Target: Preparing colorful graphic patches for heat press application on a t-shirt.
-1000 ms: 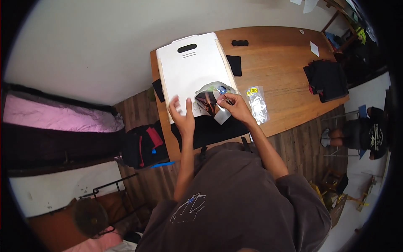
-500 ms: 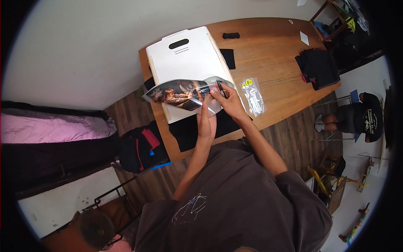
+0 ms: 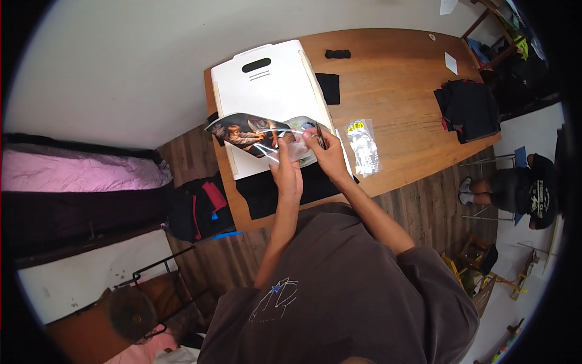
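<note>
Between my hands is a glossy clear film with a colour picture printed on it, curled and lifted over a white board. My left hand pinches its lower edge, with the thumb and fingers pointing up. My right hand grips the film's right end between thumb and fingers. A small dark pointed tool, like scissors, is also in my right hand, its tip pointing up and away. Under the film lies the white board with an oval handle slot; black cloth sticks out below its near edge.
A wooden table carries another clear printed film, a small black roll and a pile of dark folded clothes. Dark and red cloth is heaped left of the table. Another person is at the far right.
My hands have shifted slightly left and down with the film. Its left part now curls up more, and the film on the right shows less of its face. The whole view has turned slightly.
</note>
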